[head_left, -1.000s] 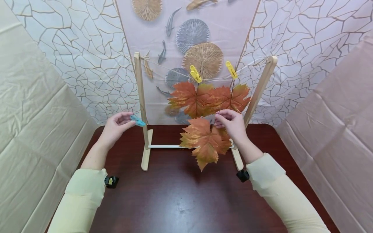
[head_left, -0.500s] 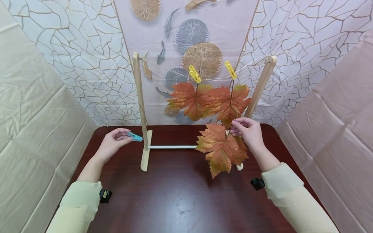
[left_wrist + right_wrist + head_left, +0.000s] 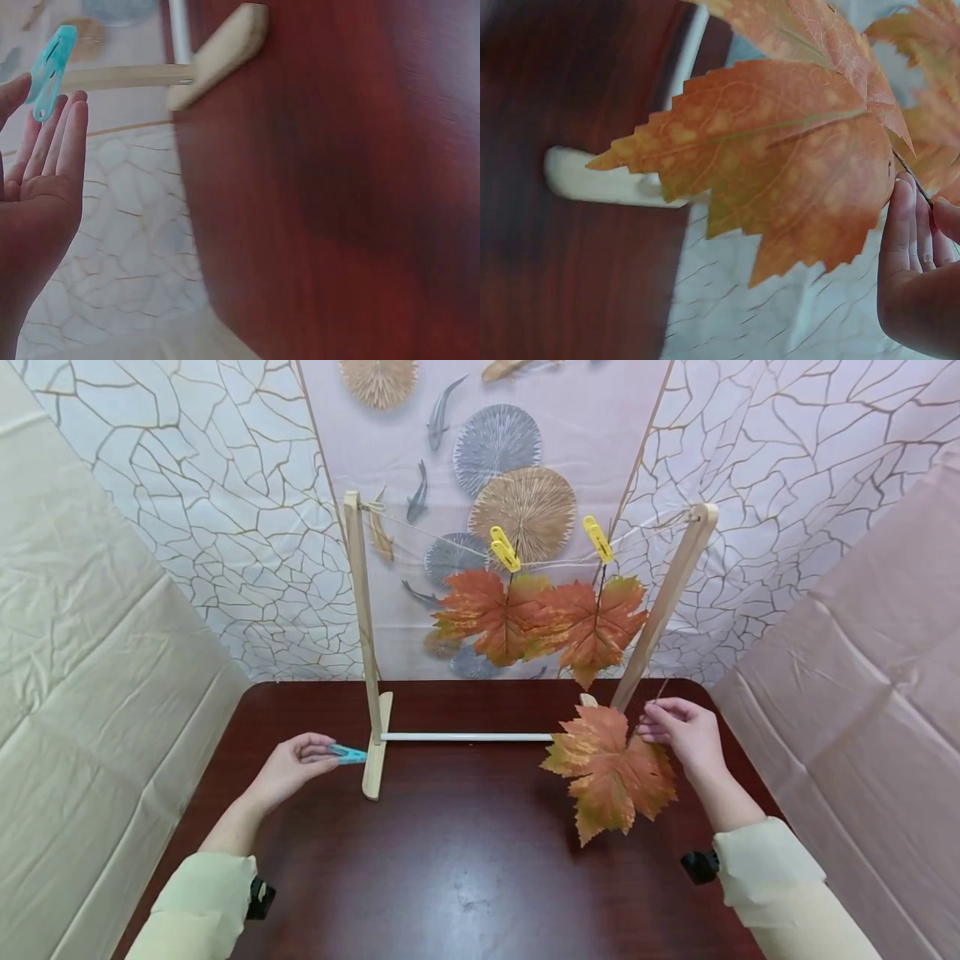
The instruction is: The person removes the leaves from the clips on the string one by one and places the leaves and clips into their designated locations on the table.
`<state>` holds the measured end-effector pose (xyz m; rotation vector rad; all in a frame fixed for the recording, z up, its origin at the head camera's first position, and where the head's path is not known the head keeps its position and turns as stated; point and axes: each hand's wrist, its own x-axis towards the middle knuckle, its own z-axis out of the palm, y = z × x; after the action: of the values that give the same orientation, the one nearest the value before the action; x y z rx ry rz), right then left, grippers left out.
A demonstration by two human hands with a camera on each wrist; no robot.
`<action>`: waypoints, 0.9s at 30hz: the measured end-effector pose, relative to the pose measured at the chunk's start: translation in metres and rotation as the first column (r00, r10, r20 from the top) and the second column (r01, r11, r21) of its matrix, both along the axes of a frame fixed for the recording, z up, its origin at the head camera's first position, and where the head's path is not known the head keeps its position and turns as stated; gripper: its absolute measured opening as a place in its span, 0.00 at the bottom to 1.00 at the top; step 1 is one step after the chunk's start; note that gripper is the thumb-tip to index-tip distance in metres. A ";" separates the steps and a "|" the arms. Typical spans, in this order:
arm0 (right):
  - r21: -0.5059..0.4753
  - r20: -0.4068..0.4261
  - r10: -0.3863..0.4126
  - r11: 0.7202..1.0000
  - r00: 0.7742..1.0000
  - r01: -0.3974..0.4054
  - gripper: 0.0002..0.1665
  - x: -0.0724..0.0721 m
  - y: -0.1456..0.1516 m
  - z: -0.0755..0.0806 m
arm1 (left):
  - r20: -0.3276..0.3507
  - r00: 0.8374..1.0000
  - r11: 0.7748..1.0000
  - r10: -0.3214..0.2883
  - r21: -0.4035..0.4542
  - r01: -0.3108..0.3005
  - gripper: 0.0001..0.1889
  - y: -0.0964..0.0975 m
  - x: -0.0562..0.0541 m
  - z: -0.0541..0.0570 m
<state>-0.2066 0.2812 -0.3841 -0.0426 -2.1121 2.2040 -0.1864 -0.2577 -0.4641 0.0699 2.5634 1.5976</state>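
Completed portion: two orange-and-green, maple-shaped artificial leaves hang from a pale string line (image 3: 558,562) tied between two upright wooden posts. The left one (image 3: 491,614) is fastened at its stem by a yellow plastic clothespin (image 3: 505,550), the right one (image 3: 595,622) by a second yellow plastic clothespin (image 3: 598,539). Their blades overlap at the adjoining edges. Both fastenings appear to be holding.

Outstanding portion: a third leaf (image 3: 615,770), of the same colouring and shape, is off the line. It is located at the right-hand side, below the line and in front of the foot of the right wooden post (image 3: 667,597). The right hand (image 3: 686,735) has its grip on the thin dark stem, pinched between thumb and fingers; the blade spreads out beside the fingertips. Contact between this blade and the frame cannot be determined.

The left hand (image 3: 300,766) has its grip on a light-blue plastic clothespin (image 3: 348,754), pinched between thumb and fingers, near the base of the left wooden post (image 3: 363,610). This clothespin fastens nothing.

Assessment: two leaves pegged, one not yet pegged. Leaf and fastener are both in hand but well apart, over the dark red-brown surface (image 3: 465,860).
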 end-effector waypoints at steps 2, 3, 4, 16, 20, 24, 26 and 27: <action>0.002 0.019 -0.016 1.000 1.000 0.016 0.11 0.001 0.013 -0.012 | 0.020 1.000 1.000 -0.006 -0.018 0.006 0.23 -0.002 0.003 -0.009; 0.016 0.029 -0.025 1.000 0.999 0.025 0.08 -0.001 0.022 -0.022 | 0.029 1.000 1.000 -0.011 -0.028 0.012 0.23 -0.002 0.005 -0.012; 0.010 0.039 -0.024 1.000 0.999 0.023 0.06 -0.005 0.033 -0.034 | 0.038 0.999 0.999 -0.012 -0.031 0.013 0.23 -0.003 0.006 -0.016; 0.003 0.226 -0.143 0.989 0.964 0.146 0.11 -0.037 0.136 -0.171 | 0.125 0.991 0.998 -0.040 -0.034 0.045 0.20 -0.004 0.020 -0.058; 0.025 0.288 -0.168 0.986 0.943 0.168 0.06 -0.026 0.130 -0.167 | 0.152 0.988 0.997 -0.022 -0.074 0.034 0.20 -0.003 0.023 -0.066; 0.013 0.321 -0.164 0.986 0.933 0.169 0.04 -0.014 0.120 -0.159 | 0.150 0.989 0.993 -0.014 -0.116 0.032 0.19 -0.003 0.025 -0.072; 0.007 0.327 -0.158 0.986 0.932 0.165 0.04 -0.009 0.115 -0.156 | 0.148 0.989 0.991 -0.004 -0.130 0.023 0.18 -0.002 0.026 -0.074; -0.003 0.344 -0.161 0.985 0.925 0.173 0.04 -0.007 0.115 -0.158 | 0.146 0.989 0.990 0.001 -0.138 0.020 0.18 -0.001 0.026 -0.076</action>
<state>-0.2138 0.3960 -0.5417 -0.6306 -2.1338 2.2621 -0.1605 -0.2591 -0.5397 -0.0458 2.5485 1.3613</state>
